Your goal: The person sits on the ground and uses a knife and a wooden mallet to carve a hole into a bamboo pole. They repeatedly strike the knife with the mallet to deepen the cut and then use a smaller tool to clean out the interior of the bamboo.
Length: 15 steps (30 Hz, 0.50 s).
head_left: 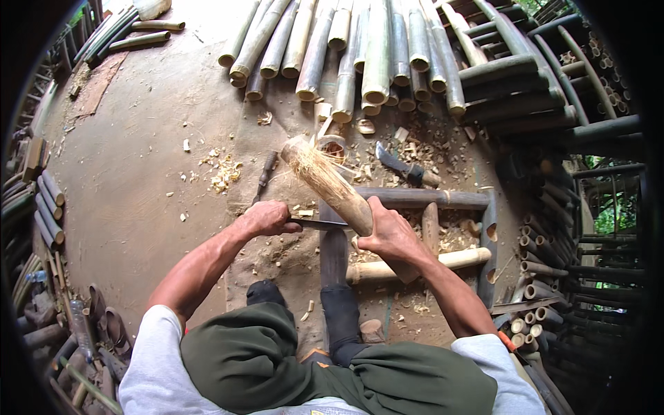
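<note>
The left hand [266, 218] had its fingers closed around the handle of a knife [319, 224], whose blade lay against a bamboo piece [330, 183]. The right hand [389, 235] gripped this piece near its lower part. It leaned to the far left, its frayed end up, over a dark bamboo frame [415, 199]. Another blade [394, 162], probably a chopper, lay farther on the ground among shavings.

knife handle hidden in left hand [268, 218], bamboo piece's [332, 185] lower end behind right hand [389, 235]
</note>
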Motion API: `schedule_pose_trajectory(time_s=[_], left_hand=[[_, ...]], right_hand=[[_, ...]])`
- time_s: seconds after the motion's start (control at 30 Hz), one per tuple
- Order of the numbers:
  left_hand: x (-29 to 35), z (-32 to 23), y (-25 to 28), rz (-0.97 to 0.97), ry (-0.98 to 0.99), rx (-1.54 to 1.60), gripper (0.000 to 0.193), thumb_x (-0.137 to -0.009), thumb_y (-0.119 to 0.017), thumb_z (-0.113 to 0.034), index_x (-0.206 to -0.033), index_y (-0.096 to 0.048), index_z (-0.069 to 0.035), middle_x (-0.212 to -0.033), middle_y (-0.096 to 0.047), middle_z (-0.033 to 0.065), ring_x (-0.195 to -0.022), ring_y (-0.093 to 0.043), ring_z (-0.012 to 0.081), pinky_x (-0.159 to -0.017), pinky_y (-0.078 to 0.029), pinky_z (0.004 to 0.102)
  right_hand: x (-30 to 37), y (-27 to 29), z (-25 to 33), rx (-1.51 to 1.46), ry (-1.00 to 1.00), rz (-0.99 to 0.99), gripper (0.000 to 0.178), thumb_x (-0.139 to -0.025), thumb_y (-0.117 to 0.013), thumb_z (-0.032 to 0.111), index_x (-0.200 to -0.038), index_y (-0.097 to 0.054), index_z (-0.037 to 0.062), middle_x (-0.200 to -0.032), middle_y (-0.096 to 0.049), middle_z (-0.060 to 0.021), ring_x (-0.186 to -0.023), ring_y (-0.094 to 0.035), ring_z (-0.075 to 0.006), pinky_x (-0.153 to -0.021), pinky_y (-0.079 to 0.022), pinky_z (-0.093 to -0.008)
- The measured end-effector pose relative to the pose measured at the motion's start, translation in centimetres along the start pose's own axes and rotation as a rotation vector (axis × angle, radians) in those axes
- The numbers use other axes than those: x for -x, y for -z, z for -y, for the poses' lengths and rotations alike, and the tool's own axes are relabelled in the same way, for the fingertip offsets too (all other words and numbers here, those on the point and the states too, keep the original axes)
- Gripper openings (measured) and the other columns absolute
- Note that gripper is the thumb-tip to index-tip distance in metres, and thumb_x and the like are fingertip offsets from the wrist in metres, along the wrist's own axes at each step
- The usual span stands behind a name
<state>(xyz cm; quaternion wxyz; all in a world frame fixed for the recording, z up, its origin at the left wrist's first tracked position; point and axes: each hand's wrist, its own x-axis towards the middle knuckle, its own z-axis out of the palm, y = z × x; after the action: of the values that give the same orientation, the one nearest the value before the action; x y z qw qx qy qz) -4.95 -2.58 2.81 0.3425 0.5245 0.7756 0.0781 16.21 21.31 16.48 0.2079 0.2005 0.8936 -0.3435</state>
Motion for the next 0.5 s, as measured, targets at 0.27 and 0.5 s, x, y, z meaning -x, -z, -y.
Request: schedule_pose_trajectory(time_s=[0.27, 0.5], left_hand=[[-0.8, 0.1, -0.2, 0.027, 0.047, 0.012, 0.075, -0.091, -0.071, -0.074, -0.088, -0.076, 0.000, -0.086, -0.076, 0.0231, -0.085, -0.076, 0.0419, -0.076, -0.059, 0.0520], [-2.1, 0.6, 1.2, 0.004, 0.089, 0.039, 0.073, -0.086, -0.075, -0.076, -0.083, -0.080, -0.003, -0.077, -0.076, 0.0156, -0.079, -0.076, 0.0351, -0.072, -0.058, 0.0488]], right_hand=[[5.7, 11.4, 5.0, -0.090, 0.159, -0.223, 0.088, -0.067, -0.086, 0.021, -0.144, -0.052, -0.0036, -0.121, -0.066, -0.0153, -0.113, -0.064, -0.0245, -0.103, -0.051, -0.0370], [7.1, 11.2, 4.5, -0.313, 0.149, -0.262, 0.089, -0.069, -0.087, 0.020, -0.147, -0.050, -0.0027, -0.125, -0.065, -0.0174, -0.115, -0.065, -0.0269, -0.103, -0.052, -0.0393]])
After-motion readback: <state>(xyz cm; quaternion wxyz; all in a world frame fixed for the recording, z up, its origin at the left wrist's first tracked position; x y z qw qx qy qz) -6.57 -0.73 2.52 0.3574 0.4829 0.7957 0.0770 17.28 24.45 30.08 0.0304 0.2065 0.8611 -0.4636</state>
